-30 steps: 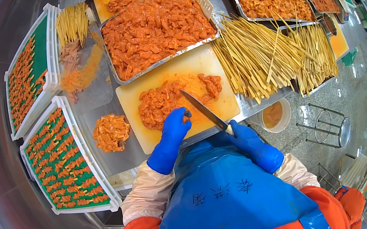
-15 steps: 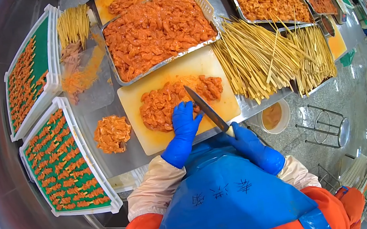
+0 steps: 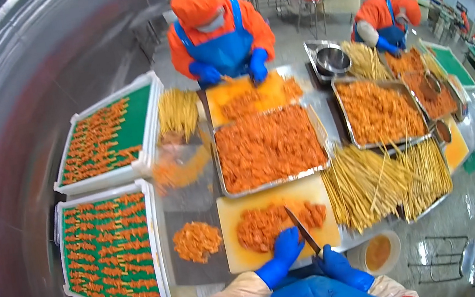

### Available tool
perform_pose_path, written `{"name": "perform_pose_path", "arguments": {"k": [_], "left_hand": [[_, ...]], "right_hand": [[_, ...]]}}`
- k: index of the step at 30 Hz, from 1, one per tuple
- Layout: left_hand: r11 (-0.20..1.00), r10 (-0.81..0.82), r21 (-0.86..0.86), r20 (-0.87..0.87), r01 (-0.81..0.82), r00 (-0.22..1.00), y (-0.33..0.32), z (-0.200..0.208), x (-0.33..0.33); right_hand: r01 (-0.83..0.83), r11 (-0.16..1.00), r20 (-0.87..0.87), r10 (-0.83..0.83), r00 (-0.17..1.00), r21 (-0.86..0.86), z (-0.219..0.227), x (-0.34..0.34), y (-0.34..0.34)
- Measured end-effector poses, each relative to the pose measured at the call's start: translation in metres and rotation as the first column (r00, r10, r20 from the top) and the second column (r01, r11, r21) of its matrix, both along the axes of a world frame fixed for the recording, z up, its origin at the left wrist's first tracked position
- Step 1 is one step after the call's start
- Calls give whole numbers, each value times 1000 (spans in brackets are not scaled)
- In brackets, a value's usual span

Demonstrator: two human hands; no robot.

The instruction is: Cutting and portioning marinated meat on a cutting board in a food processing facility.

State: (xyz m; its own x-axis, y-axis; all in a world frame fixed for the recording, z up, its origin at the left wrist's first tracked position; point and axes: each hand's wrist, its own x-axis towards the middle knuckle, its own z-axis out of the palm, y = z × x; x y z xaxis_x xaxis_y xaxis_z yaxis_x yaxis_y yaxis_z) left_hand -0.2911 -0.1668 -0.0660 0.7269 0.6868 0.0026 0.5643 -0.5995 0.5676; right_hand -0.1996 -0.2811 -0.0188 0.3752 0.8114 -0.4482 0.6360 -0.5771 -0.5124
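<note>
My right hand, in a blue glove, is closed around the handle of a long kitchen knife. The blade slants up and left across a heap of orange-red marinated meat pieces. Left of the blade, my left hand, also gloved in blue, rests on the near edge of the meat, fingers extended and thumb apart. The heap lies on a pale cutting board stained orange. A smaller pile of meat sits on the metal table left of the board.
Beyond the board stands a full meat tray; bamboo skewers lie to its right. White-rimmed trays of skewered meat line the left. A white bucket and stool are at lower right. A person works opposite.
The view has tilted up, bringing co-workers and the far room into sight and shifting the table lower. My left hand stays on the meat, my right hand still holds the knife.
</note>
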Motion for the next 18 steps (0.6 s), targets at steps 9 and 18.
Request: {"name": "perform_pose_path", "arguments": {"k": [9, 18], "left_hand": [[1000, 20, 17, -22, -20, 1000, 26, 2, 16], [994, 107, -2, -33, -107, 994, 42, 9, 16]], "right_hand": [[-8, 993, -38, 3, 999, -117, 15, 10, 1], [-27, 995, -100, 37, 994, 99, -7, 4, 14]]}}
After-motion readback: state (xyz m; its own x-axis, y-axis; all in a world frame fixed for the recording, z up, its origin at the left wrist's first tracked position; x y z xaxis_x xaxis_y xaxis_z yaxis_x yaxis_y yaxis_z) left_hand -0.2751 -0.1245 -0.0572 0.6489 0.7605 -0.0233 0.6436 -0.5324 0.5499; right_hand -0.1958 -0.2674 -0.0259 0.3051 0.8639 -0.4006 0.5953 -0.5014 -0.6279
